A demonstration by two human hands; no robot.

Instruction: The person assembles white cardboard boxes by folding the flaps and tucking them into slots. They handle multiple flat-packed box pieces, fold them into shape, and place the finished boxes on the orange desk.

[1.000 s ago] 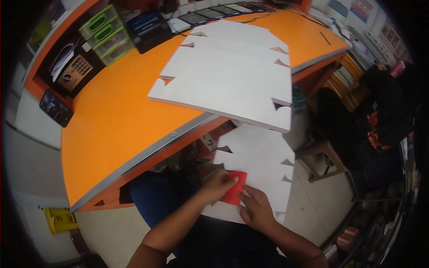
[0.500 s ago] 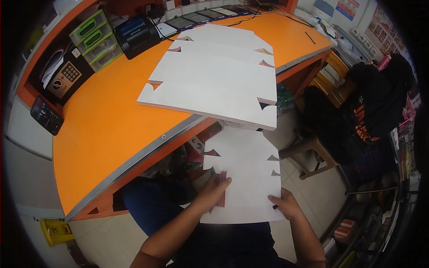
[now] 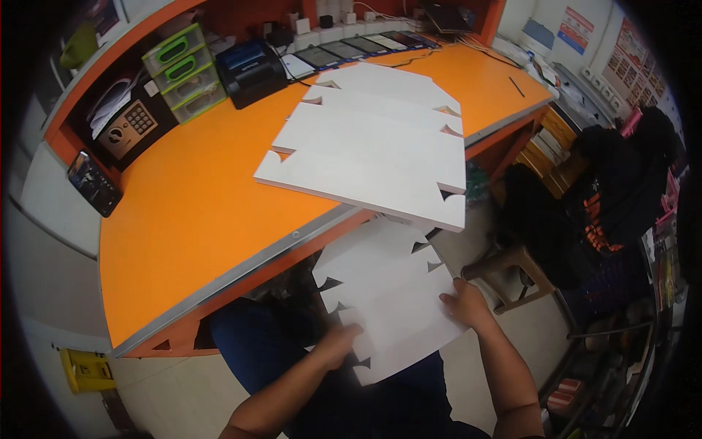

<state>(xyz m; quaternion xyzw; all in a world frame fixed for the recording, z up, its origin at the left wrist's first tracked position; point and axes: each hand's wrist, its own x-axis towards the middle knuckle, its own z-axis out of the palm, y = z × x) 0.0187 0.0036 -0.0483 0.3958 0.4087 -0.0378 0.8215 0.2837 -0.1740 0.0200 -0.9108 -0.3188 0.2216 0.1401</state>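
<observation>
Head view: left fingers [image 3: 352, 333] and right fingers [image 3: 453, 303] pinch a notched white sheet [image 3: 391, 289].

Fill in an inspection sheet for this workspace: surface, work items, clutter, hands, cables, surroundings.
Surface: orange desk with a grey front edge.
Work items: white notched sheet held below the desk edge; white notched stack on the desk, its near corner overhanging the front.
Clutter: phone propped at the left end; dark thin stick at the far right; row of flat devices along the back.
Hands: left hand grips the sheet's left side, right hand its right side.
Cables: dark cables at the desk's back right.
Surroundings: green-trimmed drawers, keypad safe, yellow container at lower left.
</observation>
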